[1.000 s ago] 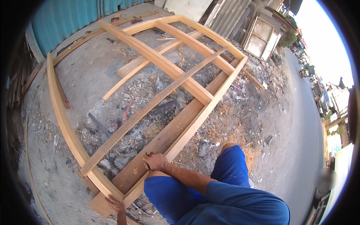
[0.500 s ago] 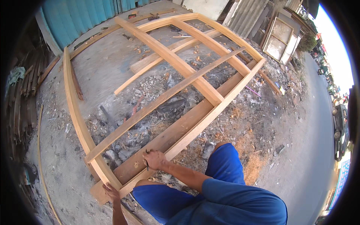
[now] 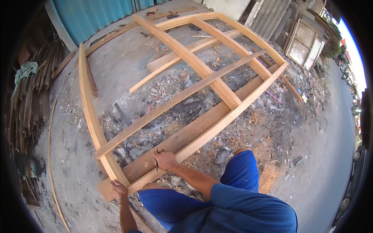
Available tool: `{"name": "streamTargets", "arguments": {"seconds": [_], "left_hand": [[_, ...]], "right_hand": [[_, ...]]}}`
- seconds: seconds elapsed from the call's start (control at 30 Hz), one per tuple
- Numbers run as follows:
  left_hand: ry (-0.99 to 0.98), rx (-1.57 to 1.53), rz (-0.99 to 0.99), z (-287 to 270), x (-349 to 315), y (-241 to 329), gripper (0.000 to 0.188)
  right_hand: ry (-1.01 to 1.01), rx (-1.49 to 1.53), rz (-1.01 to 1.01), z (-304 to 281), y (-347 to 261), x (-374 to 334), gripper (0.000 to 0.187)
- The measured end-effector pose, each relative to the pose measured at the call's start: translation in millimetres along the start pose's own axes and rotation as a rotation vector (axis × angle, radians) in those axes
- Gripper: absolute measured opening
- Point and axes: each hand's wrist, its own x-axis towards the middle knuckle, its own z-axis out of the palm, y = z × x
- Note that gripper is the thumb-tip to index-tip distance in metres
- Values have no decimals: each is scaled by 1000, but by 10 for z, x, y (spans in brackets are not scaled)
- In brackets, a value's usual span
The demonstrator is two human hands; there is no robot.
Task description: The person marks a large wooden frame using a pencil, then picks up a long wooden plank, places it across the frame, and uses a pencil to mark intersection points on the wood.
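Note:
A large frame of pale timber point(image 3: 206, 137) lies in front of me, its long near rail running from lower left to upper right. My left hand point(image 3: 119, 189) grips the near left corner, where the left side beam point(image 3: 92, 112) meets that rail. My right hand point(image 3: 165, 160) is closed round a thin dark pencil-like stick, which pokes out above and below the fist, over the near rail. Its exact kind is too small to tell. Beneath the frame, beside the near rail, lies a wide brown plank point(image 3: 182, 139). A thin batten point(image 3: 175, 105) rests slantwise across the frame's beams.
Stacked old boards point(image 3: 33, 101) stand at the left, with a greenish cloth point(image 3: 26, 72) on them. A long thin strip point(image 3: 50, 163) lies on the ground nearby. Behind are a blue corrugated sheet point(image 3: 93, 19) and leaning panels point(image 3: 303, 42). Rubble and shavings lie within the frame.
The view has turned slightly, so the scene sits farther right. Both hands stay at about the same places on the frame, the right still holding the thin dark stick.

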Motion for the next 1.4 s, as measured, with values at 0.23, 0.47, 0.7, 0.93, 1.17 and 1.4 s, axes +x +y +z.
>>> {"name": "streamTargets", "arguments": {"seconds": [0.23, 0.47, 0.7, 0.93, 1.17, 1.4], "left_hand": [[-17, -59, 14, 173, -25, 34, 52], [127, -178, 69, 497, 169, -319, 54], [74, -223, 13, 597, 342, -543, 59], [7, -124, -37, 454, 187, -318, 62], [34, -135, -57, 410, 276, -425, 63], [67, -227, 0, 639, 296, -481, 62]], "right_hand": [[30, -26, 1, -25, 115, -63, 30], [14, -6, 14, -6, 74, -47, 30], [15, -34, -2, 35, 44, 9, 31], [-42, -36, 28, -17, 43, -18, 31], [-8, -24, 3, -5, -28, 20, 32], [-5, -23, 13, -20, 59, -28, 35]]}}
